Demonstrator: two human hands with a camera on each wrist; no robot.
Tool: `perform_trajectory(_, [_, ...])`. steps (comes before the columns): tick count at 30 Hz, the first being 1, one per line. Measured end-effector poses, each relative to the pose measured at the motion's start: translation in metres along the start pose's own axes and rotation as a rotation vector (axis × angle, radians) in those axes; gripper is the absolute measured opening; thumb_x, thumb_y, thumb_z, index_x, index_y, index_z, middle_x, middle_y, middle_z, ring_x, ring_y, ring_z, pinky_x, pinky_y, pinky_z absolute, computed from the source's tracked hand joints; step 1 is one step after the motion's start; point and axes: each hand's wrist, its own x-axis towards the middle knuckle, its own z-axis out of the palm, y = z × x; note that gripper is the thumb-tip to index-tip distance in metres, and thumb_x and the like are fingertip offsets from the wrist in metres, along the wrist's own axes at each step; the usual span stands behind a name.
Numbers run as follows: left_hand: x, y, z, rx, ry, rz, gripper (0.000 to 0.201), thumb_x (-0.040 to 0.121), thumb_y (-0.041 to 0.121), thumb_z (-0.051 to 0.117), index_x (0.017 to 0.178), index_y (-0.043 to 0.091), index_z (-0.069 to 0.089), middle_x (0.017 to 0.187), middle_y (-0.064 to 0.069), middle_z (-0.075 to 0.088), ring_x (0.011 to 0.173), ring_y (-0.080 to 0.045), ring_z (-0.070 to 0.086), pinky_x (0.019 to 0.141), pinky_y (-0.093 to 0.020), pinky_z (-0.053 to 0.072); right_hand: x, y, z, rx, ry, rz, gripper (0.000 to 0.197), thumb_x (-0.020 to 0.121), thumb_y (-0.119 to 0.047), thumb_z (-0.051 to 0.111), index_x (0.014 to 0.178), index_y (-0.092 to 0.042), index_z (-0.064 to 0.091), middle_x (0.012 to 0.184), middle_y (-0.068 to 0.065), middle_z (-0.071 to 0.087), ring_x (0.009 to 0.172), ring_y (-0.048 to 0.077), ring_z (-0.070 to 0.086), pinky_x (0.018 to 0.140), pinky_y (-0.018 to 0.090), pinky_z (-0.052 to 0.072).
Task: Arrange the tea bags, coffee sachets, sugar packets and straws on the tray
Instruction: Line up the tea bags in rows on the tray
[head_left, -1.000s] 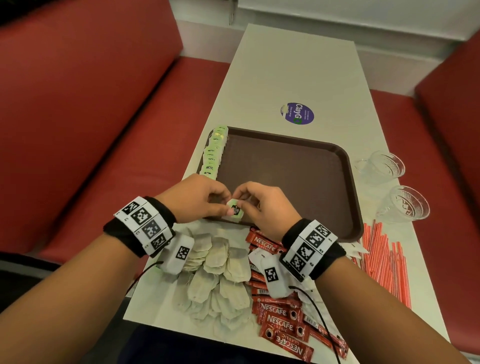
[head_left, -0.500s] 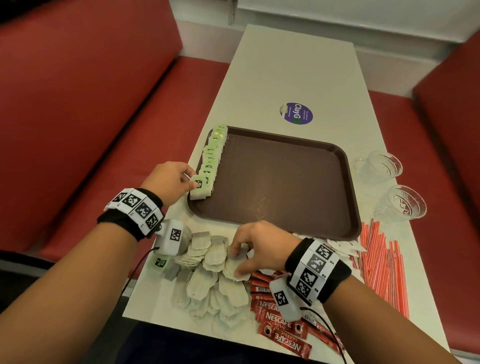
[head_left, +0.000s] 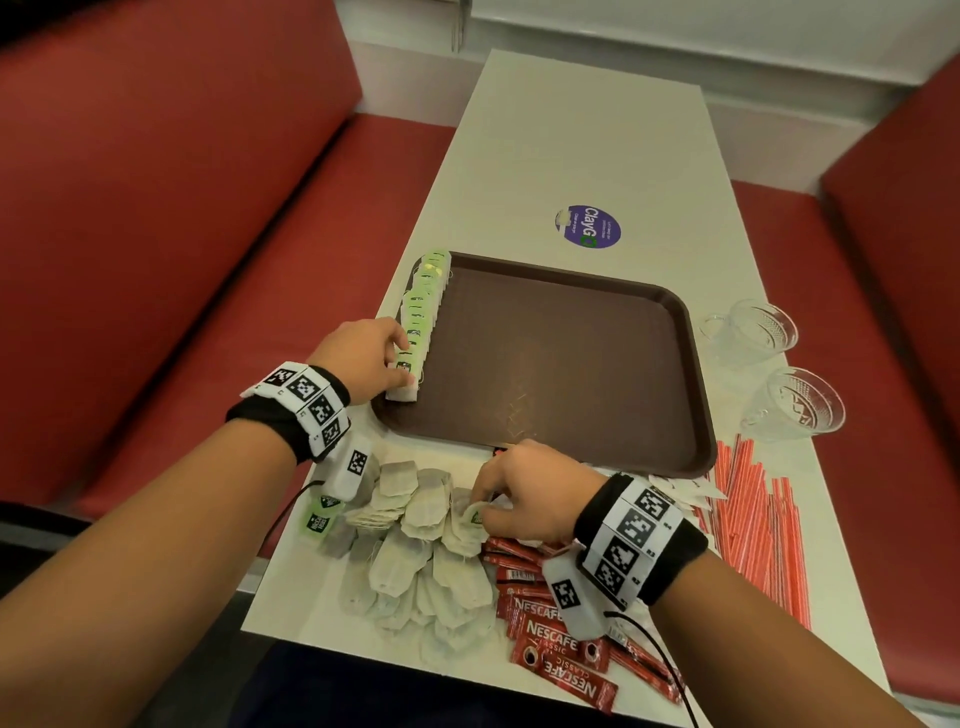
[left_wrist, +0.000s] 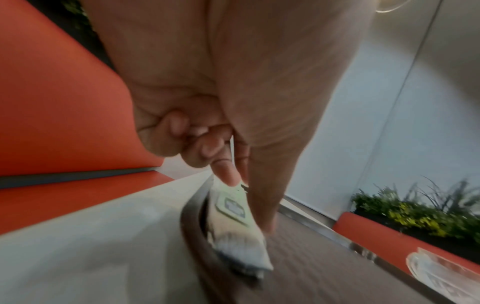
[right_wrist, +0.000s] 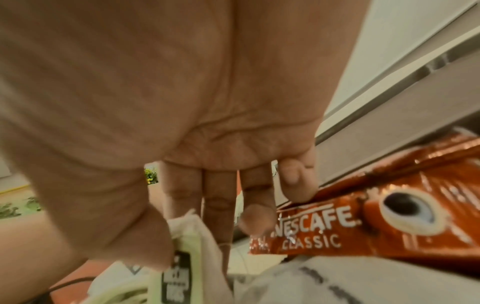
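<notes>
My left hand (head_left: 366, 358) had a tea bag (head_left: 404, 375) pinched between thumb and forefinger at the near end of the row of tea bags (head_left: 422, 318), its other fingers curled in, as the left wrist view showed; the bag stood on the floor of the tray (head_left: 571, 364) against the left rim. My right hand (head_left: 524, 493) was down on the loose pile of tea bags (head_left: 415, 551) at about six o'clock from the tray, thumb and forefinger closed on a green tag (head_left: 474, 516) with the cloth of its bag bunched below, the remaining fingers fairly straight and one tip touching a coffee sachet (right_wrist: 363, 224). The row ran along the tray's left edge from twelve o'clock down toward six, each bag overlapping the next. I judged that the coming move turned on this: the free slot lay just past the bag my left hand held, at roughly eleven o'clock from my right hand, and the left hand was plainly the nearer. The bag would need its long side laid across the row, tag up, to match. Farther out, coffee sachets (head_left: 556, 649) lay at five o'clock beside the pile, straws (head_left: 753, 519) at four o'clock off the tray's right corner, white packets (head_left: 680, 488) between them, and two glass cups (head_left: 748, 332) at three o'clock. A purple sticker (head_left: 589, 227) sat on the table (head_left: 571, 130) at twelve.
</notes>
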Motion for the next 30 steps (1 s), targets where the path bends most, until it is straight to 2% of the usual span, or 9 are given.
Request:
perform_trajectory(4, [-0.002,0.003,0.005,0.122,-0.124,0.045,0.038,0.073,0.033,0.086,0.105,0.029,0.065,0.095,0.012,0.061,0.086,-0.011,0.057,0.076,-0.028,0.045,0.000,0.000,-0.004,0.028,0.066,-0.018,0.020,0.087,-0.031,0.061,0.100,-0.024,0.074,0.079,-0.011,0.068,0.068,0.005,0.059,0.067,0.028,0.052])
perform_trajectory(12, [-0.022,0.015,-0.003,0.059,-0.087,0.106,0.030,0.081,0.037,0.079,0.107,0.029,0.067,0.093,0.014,0.063,0.078,-0.001,0.054,0.072,-0.026,0.041,-0.007,0.003,-0.006,0.210,0.237,-0.009,0.010,0.082,-0.019,0.073,0.079,-0.021,0.064,0.062,-0.013,0.053,0.057,0.000,0.049,0.058,0.014,0.038])
perform_trajectory(17, [-0.089,0.039,-0.012,-0.123,-0.204,0.245,0.020,0.079,0.045,0.079,0.094,0.035,0.070,0.087,0.019,0.069,0.082,0.007,0.061,0.075,-0.014,0.045,-0.015,0.004,0.002,0.366,0.412,-0.001,0.009,0.081,-0.014,0.069,0.077,-0.014,0.061,0.077,-0.003,0.065,0.066,0.010,0.057,0.066,0.032,0.051])
perform_trajectory(19, [-0.112,0.041,-0.010,-0.072,-0.290,0.267,0.023,0.078,0.051,0.078,0.094,0.036,0.071,0.092,0.022,0.067,0.087,0.009,0.058,0.075,-0.012,0.042,-0.017,0.005,0.007,0.440,0.438,-0.012,0.008,0.081,-0.008,0.066,0.078,-0.006,0.060,0.090,-0.007,0.071,0.066,0.007,0.058,0.066,0.026,0.051])
perform_trajectory(21, [-0.125,0.037,-0.001,0.031,-0.337,0.264,0.032,0.076,0.058,0.076,0.099,0.037,0.070,0.099,0.023,0.064,0.093,0.007,0.056,0.081,-0.016,0.045,-0.019,0.004,0.011,0.503,0.448,-0.010,0.011,0.082,-0.002,0.063,0.077,0.004,0.055,0.095,-0.010,0.073,0.062,0.003,0.055,0.063,0.024,0.049])
perform_trajectory(23, [-0.131,0.031,0.008,0.111,-0.348,0.265,0.040,0.074,0.064,0.074,0.103,0.038,0.067,0.104,0.022,0.061,0.099,0.001,0.055,0.089,-0.026,0.047,-0.022,0.003,0.013,0.556,0.455,0.006,0.013,0.082,0.002,0.058,0.076,0.009,0.049,0.091,-0.007,0.074,0.072,0.010,0.064,0.069,0.030,0.053])
perform_trajectory(25, [-0.135,0.028,0.014,0.125,-0.337,0.264,0.036,0.077,0.063,0.072,0.103,0.038,0.067,0.107,0.022,0.060,0.102,-0.002,0.054,0.091,-0.031,0.048,-0.025,0.000,0.015,0.572,0.464,0.018,0.016,0.082,0.003,0.055,0.071,0.005,0.043,0.083,0.001,0.073,0.077,0.010,0.067,0.070,0.031,0.055])
perform_trajectory(27, [-0.136,0.026,0.016,0.117,-0.306,0.266,0.028,0.083,0.056,0.069,0.102,0.036,0.069,0.107,0.021,0.064,0.102,-0.003,0.056,0.091,-0.033,0.049,-0.028,-0.004,0.018,0.559,0.489,0.031,0.023,0.083,0.000,0.054,0.068,-0.004,0.038,0.075,0.009,0.067,0.068,0.001,0.062,0.065,0.029,0.050])
perform_trajectory(30, [-0.138,0.028,0.015,0.073,-0.248,0.261,0.020,0.088,0.052,0.064,0.097,0.036,0.072,0.098,0.021,0.068,0.090,0.000,0.060,0.082,-0.028,0.049,-0.029,-0.005,0.023,0.519,0.516,0.035,0.025,0.086,-0.014,0.057,0.070,-0.020,0.038,0.066,-0.002,0.047,0.060,0.008,0.042,0.061,0.035,0.042])
